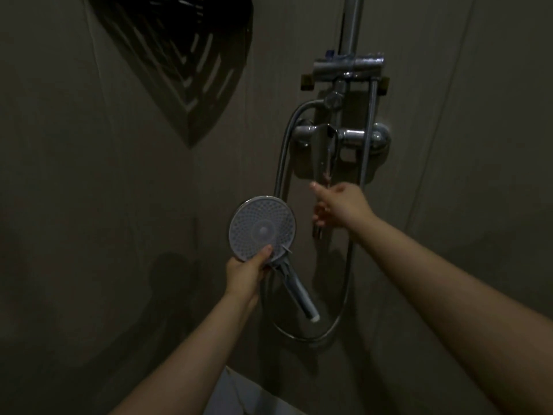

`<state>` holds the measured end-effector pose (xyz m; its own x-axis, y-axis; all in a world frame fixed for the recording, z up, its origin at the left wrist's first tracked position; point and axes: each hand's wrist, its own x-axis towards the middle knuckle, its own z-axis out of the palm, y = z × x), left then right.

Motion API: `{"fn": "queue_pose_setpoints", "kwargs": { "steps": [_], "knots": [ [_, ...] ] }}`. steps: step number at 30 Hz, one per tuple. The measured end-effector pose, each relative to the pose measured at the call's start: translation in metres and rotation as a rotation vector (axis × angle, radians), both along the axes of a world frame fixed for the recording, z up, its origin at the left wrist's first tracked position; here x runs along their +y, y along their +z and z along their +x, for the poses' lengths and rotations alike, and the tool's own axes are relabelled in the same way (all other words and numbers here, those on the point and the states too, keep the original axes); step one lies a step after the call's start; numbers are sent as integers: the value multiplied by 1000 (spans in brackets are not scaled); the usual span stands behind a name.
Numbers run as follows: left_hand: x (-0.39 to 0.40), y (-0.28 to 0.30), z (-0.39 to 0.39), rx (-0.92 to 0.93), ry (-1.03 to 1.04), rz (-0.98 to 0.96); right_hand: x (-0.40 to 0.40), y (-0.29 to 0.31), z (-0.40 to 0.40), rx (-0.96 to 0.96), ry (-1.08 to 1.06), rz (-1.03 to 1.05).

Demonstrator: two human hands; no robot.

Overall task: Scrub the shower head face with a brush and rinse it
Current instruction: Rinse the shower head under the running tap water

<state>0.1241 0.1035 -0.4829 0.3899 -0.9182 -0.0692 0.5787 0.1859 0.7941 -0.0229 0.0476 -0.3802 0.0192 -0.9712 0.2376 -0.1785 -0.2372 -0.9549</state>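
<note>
While left hand (244, 272) grips shower head (262, 228), face toward camera, handle down-right, right hand (341, 206) loosely curled.

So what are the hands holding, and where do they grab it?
The left hand holds the shower head by its lower rim, near the handle. The right hand reaches under the tap lever; its grip is unclear.

1. This was a shower corner in a home bathroom.
2. A shiny metal tap (335, 139) was fixed on the plain wall (89, 205), with a pipe (353, 22) going up.
3. A bendy hose (344, 295) hung in a loop below it.
4. A dark corner shelf (185, 61) sat high where two walls met.
</note>
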Motion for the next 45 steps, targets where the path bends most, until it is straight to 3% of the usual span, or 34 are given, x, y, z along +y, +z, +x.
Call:
{"fn": "queue_pose_setpoints", "kwargs": {
  "steps": [4,14,33,45],
  "knots": [
    [-15,-17,-4,-7,21,-27,-7,29,0,-34,73,-112],
    [-38,-30,-11,6,12,-47,-26,39,15,20,-93,-141],
    [-51,-53,-16,-126,-72,27,-4,54,19,-53,-84,-9],
    [-62,-43,-7,-641,-156,217,0,58,20,-96,-113,42]
  ]
}}
